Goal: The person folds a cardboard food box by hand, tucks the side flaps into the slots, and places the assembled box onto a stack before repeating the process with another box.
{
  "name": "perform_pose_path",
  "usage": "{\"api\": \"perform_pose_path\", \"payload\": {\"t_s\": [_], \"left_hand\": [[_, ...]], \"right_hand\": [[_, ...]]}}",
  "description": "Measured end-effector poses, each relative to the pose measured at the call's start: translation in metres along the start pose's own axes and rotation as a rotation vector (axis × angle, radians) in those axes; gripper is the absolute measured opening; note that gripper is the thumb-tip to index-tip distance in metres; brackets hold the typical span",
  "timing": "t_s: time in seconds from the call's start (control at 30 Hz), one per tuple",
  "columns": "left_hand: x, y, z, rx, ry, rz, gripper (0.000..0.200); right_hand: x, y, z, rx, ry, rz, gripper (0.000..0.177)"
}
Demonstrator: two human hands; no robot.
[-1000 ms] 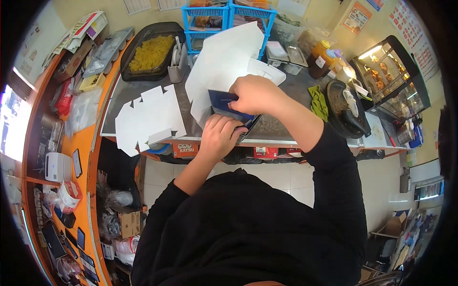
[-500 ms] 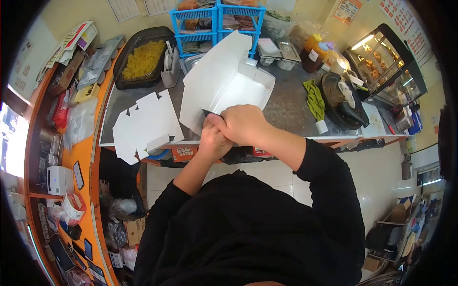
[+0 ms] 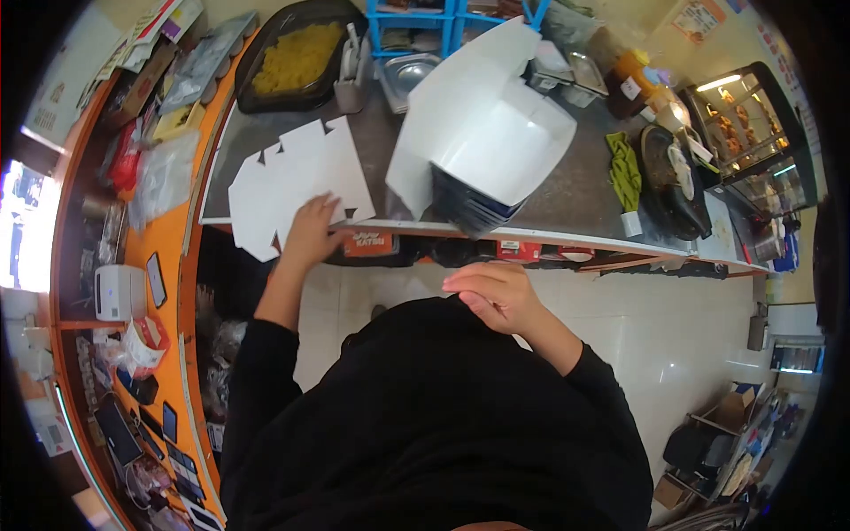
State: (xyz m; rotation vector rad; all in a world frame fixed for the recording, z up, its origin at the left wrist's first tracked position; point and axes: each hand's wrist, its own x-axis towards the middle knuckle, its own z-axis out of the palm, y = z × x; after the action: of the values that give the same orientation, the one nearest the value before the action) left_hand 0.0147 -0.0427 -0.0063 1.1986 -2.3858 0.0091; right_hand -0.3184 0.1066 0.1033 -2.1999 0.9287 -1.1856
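Note:
My left hand [image 3: 310, 234] rests on the near edge of a flat white die-cut card [image 3: 297, 181], its fingers apart. In front of my body, off the counter, my right hand [image 3: 498, 294] hangs in the air with its fingers bent together; whether anything small is inside cannot be made out. A partly folded white box [image 3: 509, 146] stands on the counter with its lid flap raised. Its front panel shows a dark printed face [image 3: 471, 202]. Neither hand touches this box.
Behind the card is a black tray of yellow food [image 3: 297, 60], beside a grey utensil holder [image 3: 352, 84]. Blue baskets [image 3: 412, 19] and steel containers [image 3: 409, 75] stand farther back. A green cloth [image 3: 624, 173], a dark pan [image 3: 668, 177] and a heated display case [image 3: 739, 124] are rightward.
Both hands have let go of the white box. My left hand moved left onto the flat card, and my right hand drew back toward my body. The view has shifted.

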Motion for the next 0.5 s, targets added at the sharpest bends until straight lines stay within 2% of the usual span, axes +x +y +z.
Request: {"api": "perform_pose_path", "payload": {"t_s": [0.07,0.13,0.2,0.3,0.43,0.5], "left_hand": [[-0.022,-0.057,0.017,-0.075,-0.237,-0.113,0.05],[-0.016,-0.072,0.007,-0.147,-0.41,-0.204,0.05],[-0.006,-0.08,-0.002,-0.22,-0.535,-0.277,0.047],[0.005,-0.1,-0.001,-0.345,-0.622,-0.288,0.039],[0.021,-0.11,-0.007,-0.559,-0.707,-0.475,0.025],[0.013,-0.118,0.008,-0.663,-0.479,-0.545,0.023]], "right_hand": [[-0.007,-0.006,0.011,0.055,-0.003,0.132,0.012],[-0.008,-0.015,0.02,0.103,0.018,0.261,0.012],[-0.002,-0.021,0.029,0.089,0.02,0.247,0.012],[0.007,-0.032,0.044,0.075,0.016,0.24,0.012],[0.02,-0.04,0.072,0.072,-0.014,0.232,0.012],[0.027,-0.044,0.086,0.066,0.01,0.212,0.012]]}}
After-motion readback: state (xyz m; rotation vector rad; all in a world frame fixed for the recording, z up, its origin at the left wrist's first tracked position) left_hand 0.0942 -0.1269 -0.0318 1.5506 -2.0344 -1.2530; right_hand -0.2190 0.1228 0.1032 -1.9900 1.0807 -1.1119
